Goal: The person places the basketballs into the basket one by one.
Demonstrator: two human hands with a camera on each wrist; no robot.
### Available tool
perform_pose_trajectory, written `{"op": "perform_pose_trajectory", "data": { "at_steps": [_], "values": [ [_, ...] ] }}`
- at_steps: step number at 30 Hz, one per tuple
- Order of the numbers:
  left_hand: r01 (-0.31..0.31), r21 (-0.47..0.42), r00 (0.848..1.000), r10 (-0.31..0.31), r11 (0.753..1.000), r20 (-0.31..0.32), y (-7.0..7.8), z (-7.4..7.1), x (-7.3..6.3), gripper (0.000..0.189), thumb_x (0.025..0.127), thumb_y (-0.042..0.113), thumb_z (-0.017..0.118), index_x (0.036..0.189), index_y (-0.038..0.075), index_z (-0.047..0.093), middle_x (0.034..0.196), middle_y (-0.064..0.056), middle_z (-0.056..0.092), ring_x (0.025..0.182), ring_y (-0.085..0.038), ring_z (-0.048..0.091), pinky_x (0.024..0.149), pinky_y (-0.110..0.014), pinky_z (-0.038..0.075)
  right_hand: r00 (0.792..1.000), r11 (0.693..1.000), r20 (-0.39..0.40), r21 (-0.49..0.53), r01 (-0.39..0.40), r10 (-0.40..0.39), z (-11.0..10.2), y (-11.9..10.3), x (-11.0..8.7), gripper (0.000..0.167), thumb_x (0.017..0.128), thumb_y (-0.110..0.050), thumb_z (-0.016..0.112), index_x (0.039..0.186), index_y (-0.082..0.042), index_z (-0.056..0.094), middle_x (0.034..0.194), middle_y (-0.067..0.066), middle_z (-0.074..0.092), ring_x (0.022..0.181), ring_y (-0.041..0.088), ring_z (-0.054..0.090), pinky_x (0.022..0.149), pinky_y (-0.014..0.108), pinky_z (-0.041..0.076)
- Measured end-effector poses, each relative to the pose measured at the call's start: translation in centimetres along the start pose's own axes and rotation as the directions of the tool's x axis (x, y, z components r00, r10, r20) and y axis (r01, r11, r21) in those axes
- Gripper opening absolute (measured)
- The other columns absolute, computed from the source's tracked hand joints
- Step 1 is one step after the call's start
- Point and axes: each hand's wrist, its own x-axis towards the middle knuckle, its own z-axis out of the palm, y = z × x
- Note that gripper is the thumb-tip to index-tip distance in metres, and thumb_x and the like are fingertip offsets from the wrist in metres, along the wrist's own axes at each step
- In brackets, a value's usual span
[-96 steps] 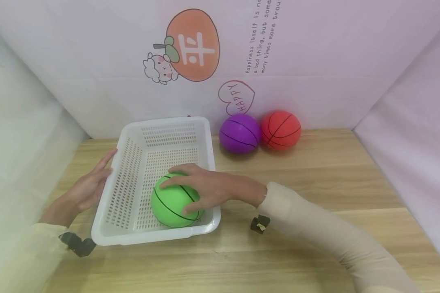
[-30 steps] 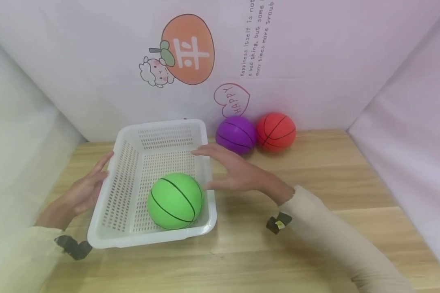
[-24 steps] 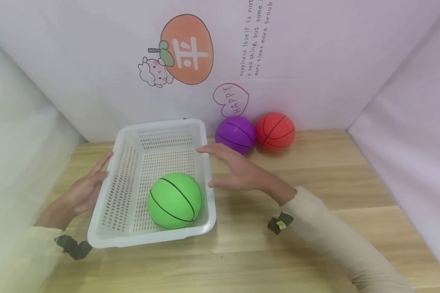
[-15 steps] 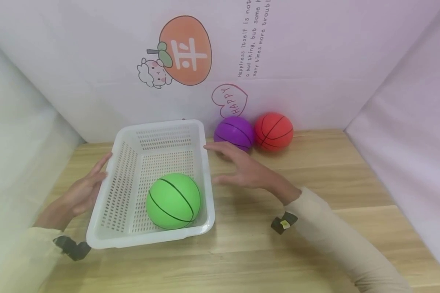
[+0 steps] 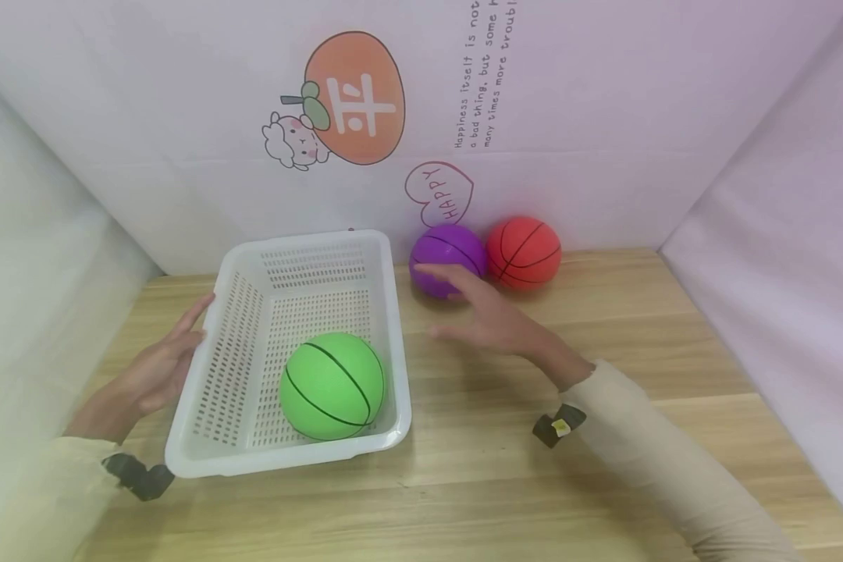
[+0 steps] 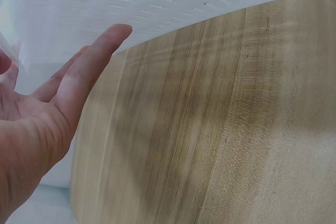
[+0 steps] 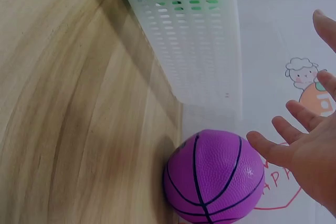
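A green ball [image 5: 332,385] with black basketball lines lies inside the white perforated basket [image 5: 400,367], at its near right corner. Along the basket's left wall rests my left hand [image 5: 161,367], its fingers extended against the outside. The left wrist view shows those straight fingers [image 6: 89,66] at the white plastic. My right hand [image 5: 488,316] is in the air right of the basket, fingers spread and holding nothing. It overlaps the purple ball [image 5: 444,251] in the head view; in the right wrist view the purple ball [image 7: 212,177] sits just beside the fingertips.
A red ball [image 5: 524,251] stands to the right of the purple one, close by the white back wall [image 5: 590,140]. Both are on the wooden tabletop [image 5: 464,484]. White sheets enclose the left and right sides.
My right hand first let go of the green ball inside the basket, then drew back over the right rim toward the purple ball. My left hand stays at the basket's side.
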Motion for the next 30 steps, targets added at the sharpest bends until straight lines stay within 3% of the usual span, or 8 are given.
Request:
{"op": "perform_pose_trajectory", "data": {
  "at_steps": [2,6,9,12,15,17,21,30],
  "values": [
    [-0.004,-0.003,1.000,0.004,1.000,0.006,0.0,0.0,0.0,0.059,0.112,0.030,0.023,0.157,0.045,-0.011,0.160,-0.026,-0.008,0.117,-0.009,0.059,0.089,-0.045,0.054,0.999,0.999,-0.022,0.006,-0.037,0.037,-0.2,0.0,-0.2,0.080,0.087,-0.037,0.080,0.154,-0.024,0.038,0.154,-0.007,0.038,0.141,0.014,0.035,0.111,0.045,0.036],
    [-0.018,0.003,0.999,0.017,1.000,0.027,0.0,-0.2,0.2,0.059,0.112,0.028,0.023,0.158,0.043,-0.011,0.160,-0.021,0.009,0.118,-0.011,0.058,0.090,-0.044,0.053,0.996,0.995,-0.049,0.077,-0.068,0.072,-0.5,0.4,-0.6,0.080,0.088,-0.029,0.080,0.155,-0.024,0.037,0.155,-0.004,0.037,0.141,0.021,0.036,0.109,0.047,0.038],
    [-0.015,0.017,0.999,0.014,1.000,0.029,0.1,-0.2,0.3,0.059,0.112,0.028,0.023,0.158,0.044,-0.011,0.159,-0.022,0.010,0.118,-0.011,0.058,0.090,-0.044,0.053,0.996,0.988,-0.059,0.144,-0.055,0.064,-0.8,0.7,-0.8,0.079,0.088,-0.018,0.079,0.155,-0.018,0.037,0.157,-0.001,0.035,0.142,0.027,0.036,0.110,0.048,0.037],
    [-0.006,0.021,1.000,0.005,1.000,0.022,0.2,-0.2,0.2,0.058,0.112,0.030,0.022,0.157,0.045,-0.011,0.158,-0.028,-0.007,0.117,-0.010,0.058,0.090,-0.045,0.053,0.996,0.983,-0.064,0.178,-0.045,0.057,-1.1,0.8,-1.0,0.079,0.089,-0.012,0.077,0.156,-0.015,0.036,0.158,-0.001,0.033,0.142,0.030,0.035,0.110,0.051,0.037],
    [-0.010,0.011,1.000,0.010,1.000,0.027,0.2,-0.2,0.1,0.059,0.112,0.029,0.022,0.157,0.044,-0.012,0.159,-0.027,-0.003,0.118,-0.010,0.058,0.089,-0.045,0.053,0.997,0.983,-0.065,0.181,-0.038,0.050,-1.4,0.9,-1.1,0.079,0.089,-0.010,0.076,0.156,-0.013,0.035,0.159,-0.001,0.032,0.141,0.033,0.037,0.109,0.052,0.037],
    [-0.019,-0.008,0.999,0.020,1.000,0.036,0.1,-0.2,0.0,0.059,0.113,0.027,0.022,0.158,0.042,-0.013,0.158,-0.022,0.016,0.118,-0.011,0.058,0.089,-0.045,0.053,0.996,0.983,-0.067,0.181,-0.041,0.054,-1.6,1.0,-1.2,0.078,0.090,-0.010,0.076,0.156,-0.012,0.034,0.159,-0.001,0.032,0.139,0.034,0.038,0.109,0.050,0.037],
    [-0.033,-0.048,0.998,0.035,0.998,0.051,0.1,-0.2,0.1,0.060,0.113,0.025,0.023,0.158,0.041,-0.012,0.142,0.007,0.042,0.118,-0.014,0.059,0.089,-0.045,0.053,0.995,0.982,-0.074,0.180,-0.059,0.073,-2.0,1.3,-1.4,0.078,0.090,-0.011,0.076,0.156,-0.011,0.035,0.159,0.000,0.033,0.137,0.035,0.041,0.110,0.046,0.037],
    [-0.037,-0.062,0.998,0.040,0.997,0.054,0.2,0.0,0.0,0.060,0.113,0.024,0.023,0.159,0.041,-0.011,0.139,0.010,0.043,0.119,-0.015,0.059,0.090,-0.045,0.053,0.985,0.986,-0.125,0.129,-0.106,0.122,-3.0,2.1,-2.1,0.076,0.089,-0.012,0.077,0.154,-0.013,0.037,0.156,0.011,0.038,0.140,0.031,0.038,0.111,0.041,0.036]
  ]
}}
